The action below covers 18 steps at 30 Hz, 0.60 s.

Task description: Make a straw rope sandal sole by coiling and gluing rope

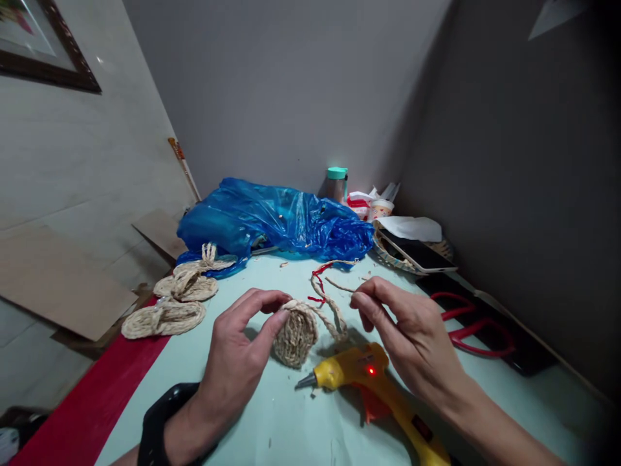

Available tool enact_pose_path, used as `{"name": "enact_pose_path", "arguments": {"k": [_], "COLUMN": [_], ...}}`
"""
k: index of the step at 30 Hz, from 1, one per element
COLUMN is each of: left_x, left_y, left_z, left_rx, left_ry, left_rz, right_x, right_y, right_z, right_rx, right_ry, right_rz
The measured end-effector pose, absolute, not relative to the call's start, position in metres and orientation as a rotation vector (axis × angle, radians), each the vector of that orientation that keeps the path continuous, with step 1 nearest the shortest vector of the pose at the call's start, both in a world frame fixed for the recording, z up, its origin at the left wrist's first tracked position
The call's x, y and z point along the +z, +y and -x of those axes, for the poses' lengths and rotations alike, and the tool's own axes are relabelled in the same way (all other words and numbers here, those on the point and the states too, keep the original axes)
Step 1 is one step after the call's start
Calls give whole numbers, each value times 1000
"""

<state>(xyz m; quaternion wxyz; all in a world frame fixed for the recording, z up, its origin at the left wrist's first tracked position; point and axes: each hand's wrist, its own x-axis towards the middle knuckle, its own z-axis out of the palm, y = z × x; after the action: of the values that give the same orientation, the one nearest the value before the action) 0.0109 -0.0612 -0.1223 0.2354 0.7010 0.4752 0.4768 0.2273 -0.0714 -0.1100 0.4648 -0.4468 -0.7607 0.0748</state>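
My left hand (237,356) pinches a small oval coil of braided straw (295,333) between thumb and forefinger, holding it on edge above the pale green table (291,427). A loose braided tail (330,309) runs from the coil toward my right hand (407,330), whose thumb and forefinger pinch a thin straw strand (339,285) near its end. A yellow hot glue gun (373,388) lies on the table just below both hands, nozzle pointing left, its red light on.
Three finished woven straw sandals (167,304) lie at the left by a red strip (92,408). A blue plastic bag (276,220) sits behind. Red scissors (470,323), a phone (417,252), a cup (380,208) and a bottle (336,183) stand at the right.
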Motion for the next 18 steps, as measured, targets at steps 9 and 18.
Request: {"name": "enact_pose_path", "arguments": {"k": [9,18], "left_x": [-120,-123], "left_y": [-65,-97], "left_z": [-12,39], "left_rx": [1528,1035], "left_ry": [1198,1111], "left_rz": [-2084,-2567], "right_x": [-114,-120], "right_y": [-69,-67], "right_z": [-221,-228], "right_rx": [179,193], "right_ry": [-1896,-1975], "right_rz": [1049,983]}}
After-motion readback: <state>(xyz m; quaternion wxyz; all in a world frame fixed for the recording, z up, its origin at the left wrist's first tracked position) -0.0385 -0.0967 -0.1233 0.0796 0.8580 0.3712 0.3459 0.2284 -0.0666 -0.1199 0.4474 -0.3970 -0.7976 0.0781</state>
